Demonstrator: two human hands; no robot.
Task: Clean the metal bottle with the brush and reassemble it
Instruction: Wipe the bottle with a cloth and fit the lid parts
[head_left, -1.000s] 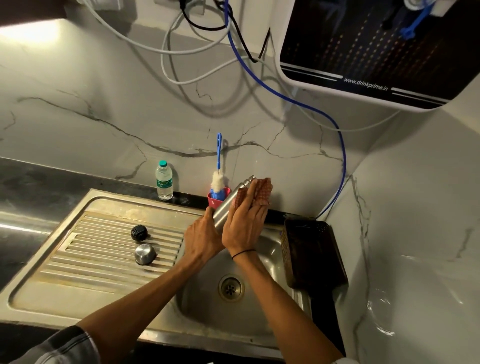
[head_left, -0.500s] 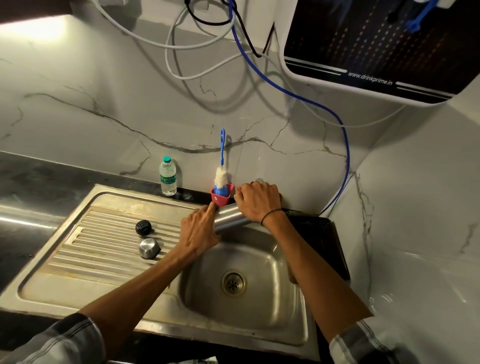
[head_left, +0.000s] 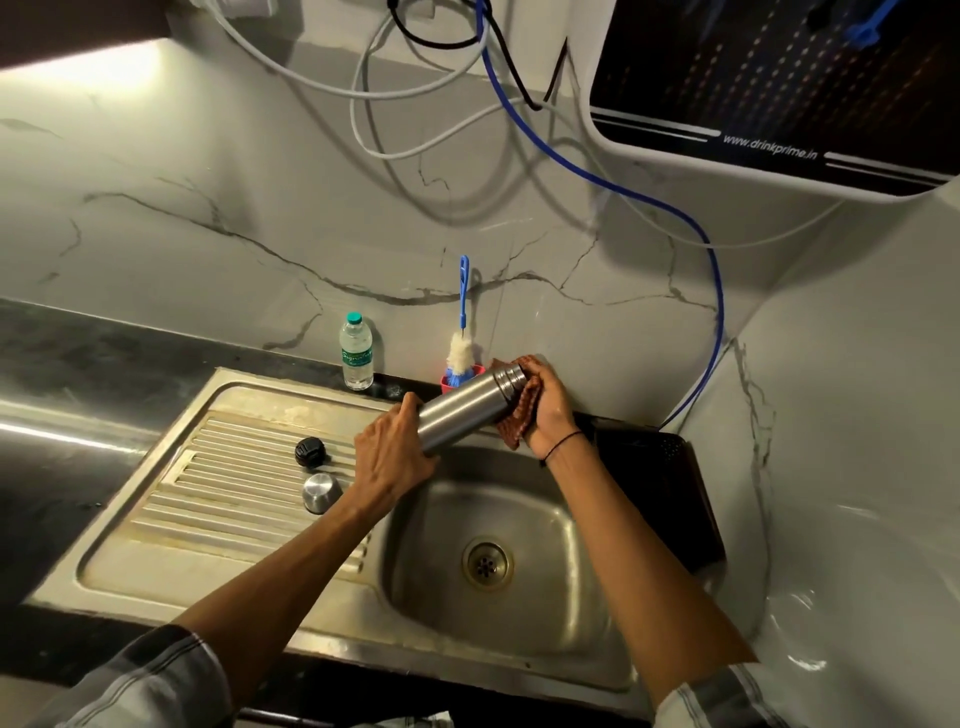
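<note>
In the head view, the metal bottle (head_left: 462, 410) lay tilted above the sink (head_left: 519, 644), its neck toward the wall. The left hand (head_left: 387, 457) wrapped the base; the right hand (head_left: 545, 410) pressed a brown cloth (head_left: 519, 415) round the neck. Half a second earlier that hand lay over the top of the bottle; now it had swung underneath, so the wiping looked to be working round the mouth. The brush (head_left: 461, 353) stood in its red cup, while the black stopper (head_left: 310, 451) and steel cap (head_left: 319, 491) waited on the drainboard, so reassembly was not yet begun.
</note>
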